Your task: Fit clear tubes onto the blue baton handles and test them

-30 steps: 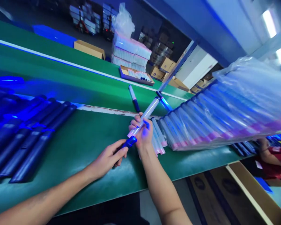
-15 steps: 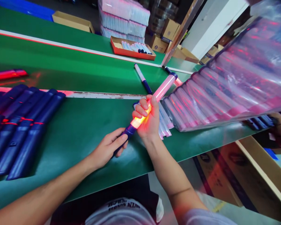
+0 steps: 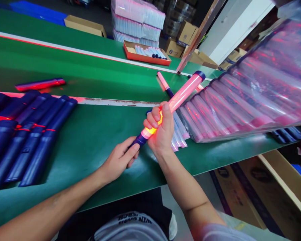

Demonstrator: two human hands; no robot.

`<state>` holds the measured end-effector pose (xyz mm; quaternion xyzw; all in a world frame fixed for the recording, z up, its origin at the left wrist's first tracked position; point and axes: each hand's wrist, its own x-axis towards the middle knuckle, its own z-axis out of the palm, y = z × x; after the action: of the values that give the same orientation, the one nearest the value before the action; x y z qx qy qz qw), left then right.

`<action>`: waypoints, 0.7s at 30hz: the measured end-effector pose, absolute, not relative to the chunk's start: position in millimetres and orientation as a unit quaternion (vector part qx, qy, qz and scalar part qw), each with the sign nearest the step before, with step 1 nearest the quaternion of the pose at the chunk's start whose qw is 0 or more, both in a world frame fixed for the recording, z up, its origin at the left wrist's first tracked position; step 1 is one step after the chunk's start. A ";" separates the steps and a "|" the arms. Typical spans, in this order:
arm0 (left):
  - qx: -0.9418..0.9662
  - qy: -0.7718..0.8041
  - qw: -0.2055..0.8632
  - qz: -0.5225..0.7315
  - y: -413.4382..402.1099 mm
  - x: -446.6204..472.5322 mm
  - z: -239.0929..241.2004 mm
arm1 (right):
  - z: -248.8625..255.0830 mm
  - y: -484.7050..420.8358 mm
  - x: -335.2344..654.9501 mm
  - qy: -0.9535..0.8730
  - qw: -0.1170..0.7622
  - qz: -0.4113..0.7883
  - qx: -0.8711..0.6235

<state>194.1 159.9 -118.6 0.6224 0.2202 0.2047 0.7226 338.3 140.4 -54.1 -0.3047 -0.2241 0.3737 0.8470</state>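
A light stick (image 3: 187,89) slants up and to the right in front of me, its pink tube glowing yellow-orange near the lower end. My left hand (image 3: 122,152) is closed around its dark blue handle (image 3: 140,140). Higher up, my right hand (image 3: 162,127) wraps its fingers around the lit part of the tube. Beneath and beside that hand, several loose pale tubes (image 3: 179,132) lie on the green bench (image 3: 97,147). Rows of dark blue handles (image 3: 40,150), some with red light at their tops, are piled to the left.
A plastic-wrapped stack of tubes (image 3: 240,97) rises at right. Behind the bench runs a green belt (image 3: 95,78) carrying a red-lit stick (image 3: 40,84) and another light stick (image 3: 165,83). An orange-edged tray (image 3: 146,58) sits farther back. Cartons (image 3: 240,190) stand below, right.
The red-lit stick and the other light stick on the belt have moved to the right. The whole view has shifted slightly. Both hands keep their hold, with the held stick at nearly the same slant.
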 end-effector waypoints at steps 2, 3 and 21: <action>0.543 0.195 0.803 0.148 164.3 193.4 -114.6 | -55.0 139.9 342.1 -0.226 0.838 0.408 -0.285; 0.496 0.177 0.844 0.106 166.5 193.0 -112.6 | -55.2 139.0 345.4 -0.225 0.830 0.431 -0.274; 0.366 0.084 0.927 0.019 172.1 188.4 -121.0 | -47.5 130.0 340.7 -0.255 0.816 0.459 -0.241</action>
<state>188.4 172.1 -121.0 0.3656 0.0840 0.0195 0.9268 340.7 130.0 -47.5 -0.2412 -0.2553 0.4592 0.8159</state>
